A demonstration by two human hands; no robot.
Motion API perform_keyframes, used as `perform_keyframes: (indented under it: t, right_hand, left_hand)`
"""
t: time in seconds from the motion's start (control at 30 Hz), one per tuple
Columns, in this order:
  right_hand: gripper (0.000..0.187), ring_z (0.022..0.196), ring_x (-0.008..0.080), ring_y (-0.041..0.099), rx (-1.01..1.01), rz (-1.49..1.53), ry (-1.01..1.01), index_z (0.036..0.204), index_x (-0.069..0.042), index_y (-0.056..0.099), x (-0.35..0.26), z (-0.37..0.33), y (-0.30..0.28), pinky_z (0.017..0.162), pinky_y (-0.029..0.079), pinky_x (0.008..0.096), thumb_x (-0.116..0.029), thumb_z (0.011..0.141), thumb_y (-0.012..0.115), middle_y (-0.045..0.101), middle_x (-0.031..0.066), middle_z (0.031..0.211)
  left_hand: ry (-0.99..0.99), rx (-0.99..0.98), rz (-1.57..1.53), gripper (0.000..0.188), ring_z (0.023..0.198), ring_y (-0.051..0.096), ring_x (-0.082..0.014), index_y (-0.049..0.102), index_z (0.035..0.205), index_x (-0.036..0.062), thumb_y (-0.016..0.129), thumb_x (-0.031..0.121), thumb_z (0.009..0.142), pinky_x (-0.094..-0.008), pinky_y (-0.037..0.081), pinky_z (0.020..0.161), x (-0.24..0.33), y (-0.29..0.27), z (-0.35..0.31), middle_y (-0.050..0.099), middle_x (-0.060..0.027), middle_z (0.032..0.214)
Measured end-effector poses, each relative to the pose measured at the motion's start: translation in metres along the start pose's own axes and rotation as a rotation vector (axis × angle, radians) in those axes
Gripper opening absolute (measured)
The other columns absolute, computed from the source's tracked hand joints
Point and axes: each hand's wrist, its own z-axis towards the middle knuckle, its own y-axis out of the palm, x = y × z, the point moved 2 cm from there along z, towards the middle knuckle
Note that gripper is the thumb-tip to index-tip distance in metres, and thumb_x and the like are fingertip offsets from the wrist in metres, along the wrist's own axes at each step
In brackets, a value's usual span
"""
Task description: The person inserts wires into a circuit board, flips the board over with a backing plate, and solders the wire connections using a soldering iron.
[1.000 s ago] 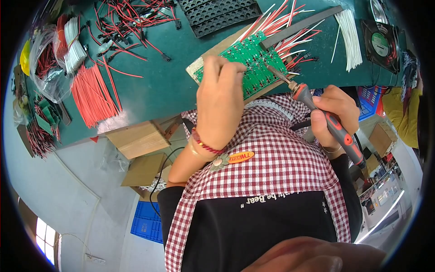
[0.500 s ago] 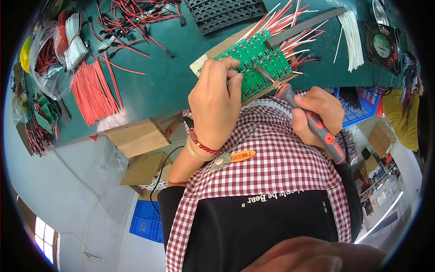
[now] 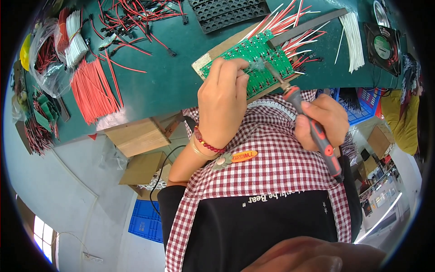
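Apparently soldering a joint on the green rectangular circuit-board panel, lying on a pale flat board at the near edge of the dark-green tabletop; faint smoke near the tip. Gripping the grey-and-red pen-shaped soldering iron in the right hand. Holding left-hand thumb and forefinger close together over the panel; cannot tell whether pinching anything. Probably calls next for lifting the tip cleanly, without nudging the panel.

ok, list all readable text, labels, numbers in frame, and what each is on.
Wording withheld; locations only.
Orange oval badge on checked apron: lettering.
Black top: white lettering, upside down.
Round green label on fan: too small to read.
Blue crate at lower left: marks too blurred.
Green circuit board: any print too small.
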Motion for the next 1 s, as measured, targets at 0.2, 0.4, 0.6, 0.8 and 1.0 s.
perform_keyframes:
  t: [0.2, 0.4, 0.6, 0.8, 1.0]
  right_hand:
    - [0.024, 0.048, 0.0214, 0.055, -0.031, 0.105, 0.036, 0.088, 0.003, 0.064, 0.007, 0.002, -0.005, 0.044, 0.043, 0.0309, -0.003, 0.066, 0.072, 0.059, 0.0098, 0.064]
    - [0.023, 0.049, 0.0225, 0.057, -0.046, 0.121, 0.072, 0.086, 0.003, 0.065, 0.012, 0.003, -0.003, 0.044, 0.043, 0.031, -0.003, 0.064, 0.072, 0.059, 0.0105, 0.064]
    - [0.025, 0.049, 0.0225, 0.056, -0.066, 0.132, 0.061, 0.085, 0.002, 0.065, 0.015, 0.008, -0.006, 0.045, 0.043, 0.0307, -0.004, 0.062, 0.072, 0.058, 0.0101, 0.063]
    - [0.02, 0.047, 0.0211, 0.051, -0.127, 0.158, 0.064, 0.083, 0.003, 0.062, 0.016, 0.015, -0.011, 0.044, 0.038, 0.0308, -0.007, 0.066, 0.068, 0.054, 0.0093, 0.059]
    - [0.019, 0.047, 0.0201, 0.048, -0.112, 0.155, 0.068, 0.083, 0.004, 0.062, 0.015, 0.01, -0.017, 0.045, 0.035, 0.0311, -0.007, 0.068, 0.067, 0.053, 0.0093, 0.059]
  left_hand:
    - [-0.03, -0.035, -0.051, 0.029, 0.072, 0.06, -0.0293, 0.057, 0.107, 0.0018, 0.062, -0.006, 0.08, -0.0386, 0.049, 0.061, 0.002, 0.003, -0.001, 0.054, -0.0127, 0.084]
    - [0.039, 0.007, 0.039, 0.03, 0.072, 0.062, -0.0273, 0.058, 0.106, 0.0038, 0.065, -0.004, 0.078, -0.0374, 0.05, 0.06, 0.0, 0.009, 0.001, 0.056, -0.0106, 0.083]
    - [0.048, 0.015, 0.077, 0.029, 0.071, 0.062, -0.0266, 0.058, 0.104, 0.0046, 0.066, -0.003, 0.077, -0.0368, 0.05, 0.059, 0.001, 0.01, 0.002, 0.058, -0.0096, 0.083]
    - [0.047, -0.009, 0.046, 0.029, 0.072, 0.062, -0.0267, 0.057, 0.104, 0.0037, 0.066, -0.003, 0.077, -0.0366, 0.05, 0.06, 0.004, 0.014, 0.0, 0.058, -0.0102, 0.082]
    - [0.034, -0.015, 0.006, 0.024, 0.077, 0.061, -0.0307, 0.055, 0.101, 0.0007, 0.064, -0.003, 0.079, -0.0392, 0.05, 0.064, 0.003, 0.01, -0.003, 0.054, -0.0138, 0.089]
